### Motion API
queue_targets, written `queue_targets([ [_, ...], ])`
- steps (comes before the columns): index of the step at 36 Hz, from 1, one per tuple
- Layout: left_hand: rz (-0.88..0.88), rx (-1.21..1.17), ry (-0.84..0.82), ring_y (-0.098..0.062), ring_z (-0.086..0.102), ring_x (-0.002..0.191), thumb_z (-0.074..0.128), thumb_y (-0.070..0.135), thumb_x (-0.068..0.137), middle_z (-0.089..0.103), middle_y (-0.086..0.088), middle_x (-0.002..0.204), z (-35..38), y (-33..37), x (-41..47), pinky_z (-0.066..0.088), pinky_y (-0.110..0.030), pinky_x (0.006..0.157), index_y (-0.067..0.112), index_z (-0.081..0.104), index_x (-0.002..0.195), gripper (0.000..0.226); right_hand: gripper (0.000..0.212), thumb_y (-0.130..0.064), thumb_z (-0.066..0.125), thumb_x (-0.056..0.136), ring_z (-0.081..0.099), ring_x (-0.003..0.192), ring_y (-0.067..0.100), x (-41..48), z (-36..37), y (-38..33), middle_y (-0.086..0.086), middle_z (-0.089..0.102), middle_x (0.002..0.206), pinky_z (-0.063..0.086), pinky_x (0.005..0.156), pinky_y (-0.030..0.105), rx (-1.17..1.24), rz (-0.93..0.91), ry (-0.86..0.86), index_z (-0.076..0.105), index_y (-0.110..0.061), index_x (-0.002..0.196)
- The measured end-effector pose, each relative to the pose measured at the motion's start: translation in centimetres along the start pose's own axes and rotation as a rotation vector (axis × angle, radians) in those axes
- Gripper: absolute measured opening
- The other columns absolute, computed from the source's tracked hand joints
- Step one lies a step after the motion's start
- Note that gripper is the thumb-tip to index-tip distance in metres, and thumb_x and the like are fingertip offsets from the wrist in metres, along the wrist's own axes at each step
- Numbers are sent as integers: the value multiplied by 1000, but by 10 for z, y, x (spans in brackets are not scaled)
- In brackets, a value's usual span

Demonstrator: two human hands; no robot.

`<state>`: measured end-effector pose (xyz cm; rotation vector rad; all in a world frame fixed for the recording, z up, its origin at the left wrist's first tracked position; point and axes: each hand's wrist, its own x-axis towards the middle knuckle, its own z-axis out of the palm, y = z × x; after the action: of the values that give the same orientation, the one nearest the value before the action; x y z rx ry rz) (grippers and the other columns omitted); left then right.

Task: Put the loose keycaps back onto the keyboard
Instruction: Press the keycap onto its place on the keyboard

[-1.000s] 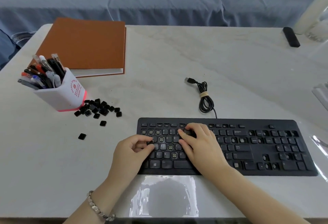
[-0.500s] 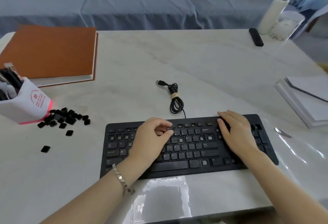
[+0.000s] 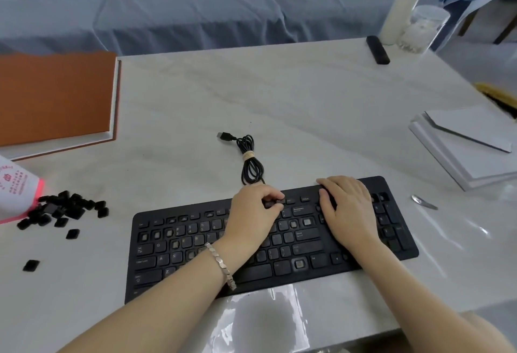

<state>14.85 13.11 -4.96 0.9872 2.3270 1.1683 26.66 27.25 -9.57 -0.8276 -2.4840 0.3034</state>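
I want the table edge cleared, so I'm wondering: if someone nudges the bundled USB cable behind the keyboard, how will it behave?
The USB cable would probably slide lightly on the smooth table. The tie at its middle should keep the loops together, though the free plug end may flop. It runs to the keyboard, so it likely pivots rather than travelling far.

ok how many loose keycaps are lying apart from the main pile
2. One keycap lies just nearer the person than the pile; a second keycap lies nearer still, further left. The white cup may hide more.
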Motion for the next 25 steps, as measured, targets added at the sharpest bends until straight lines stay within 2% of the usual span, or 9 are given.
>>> queue_targets([
  [7, -30, 10, -14, 3, 49, 71, 72, 8, 80, 53, 18, 75, 0, -1, 4, 33, 2, 66, 13, 71, 88, 10, 39, -31, 37, 88, 50, 98, 18, -2, 0, 0, 1, 65, 97, 28, 98, 32, 3, 12, 0, 69, -13, 102],
  [11, -43, 24, -21, -4, 49, 81, 72, 10, 79, 54, 13, 81, 1, -1, 6, 34, 1, 69, 13, 71, 88, 9, 40, -32, 37, 89, 56, 98, 23, -1, -1, 0, 1, 65, 98, 27, 99, 32, -12, 17, -14, 69, -13, 103],
  [13, -46, 29, -21, -10, 50, 91, 73, 11, 78, 54, 9, 87, 3, -3, 6, 35, -5, 75, 14, 71, 86, 9, 40, -32, 37, 88, 57, 98, 24, -1, 0, -1, 1, 66, 98, 27, 100, 32, -18, 19, -14, 69, -13, 103],
  [17, -61, 22, -24, -20, 51, 103, 73, 11, 78, 53, 4, 93, 3, -5, 7, 39, -26, 93, 15, 71, 84, 7, 39, -31, 37, 88, 58, 97, 25, -1, 0, -1, 2, 66, 97, 28, 99, 33, -23, 16, -6, 69, -13, 102],
  [19, -68, 23, -28, -19, 50, 104, 71, 10, 79, 53, 4, 95, 3, -5, 7, 38, -23, 92, 14, 72, 85, 7, 39, -31, 37, 88, 58, 97, 25, -1, 0, -1, 2, 66, 97, 28, 98, 33, -21, 14, -2, 69, -12, 102],
  [22, -91, 24, -35, -19, 51, 103, 70, 8, 78, 53, 3, 94, 3, -4, 9, 33, -14, 83, 13, 72, 86, 9, 39, -31, 37, 88, 57, 98, 24, -1, 0, -1, 2, 66, 97, 28, 99, 33, -17, 16, -3, 69, -12, 102],
  [25, -134, 49, -66, -21, 50, 106, 69, 7, 77, 51, 2, 96, 3, -2, 14, 36, -19, 86, 14, 72, 86, 12, 39, -31, 37, 88, 58, 97, 25, -1, 1, -1, 2, 66, 97, 28, 98, 33, -17, 13, -2, 69, -12, 102],
])
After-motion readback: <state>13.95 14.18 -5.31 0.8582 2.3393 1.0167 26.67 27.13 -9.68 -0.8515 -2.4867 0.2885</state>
